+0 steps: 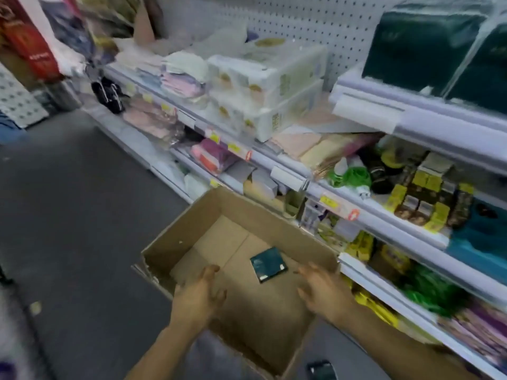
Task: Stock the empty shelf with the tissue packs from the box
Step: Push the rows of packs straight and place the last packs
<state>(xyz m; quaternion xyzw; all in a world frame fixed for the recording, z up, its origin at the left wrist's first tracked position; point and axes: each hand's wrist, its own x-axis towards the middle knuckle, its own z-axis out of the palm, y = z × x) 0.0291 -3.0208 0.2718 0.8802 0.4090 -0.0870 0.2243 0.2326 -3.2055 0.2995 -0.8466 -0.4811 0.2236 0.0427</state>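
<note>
One dark teal tissue pack (269,264) lies flat on the floor of the open cardboard box (175,239), alone, toward the box's two o'clock side and turned slightly askew. The brown box sits on the floor, flaps open, otherwise bare inside. Up at one o'clock, the top shelf (428,116) already carries big dark green wrapped tissue packs (419,48) side by side.

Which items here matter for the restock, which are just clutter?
Job:
- box
- teal pack left in it
- left hand, right hand, both empty
- teal packs on top shelf

Clutter:
- white tissue bundles
- green bags
- dark object on floor
</note>
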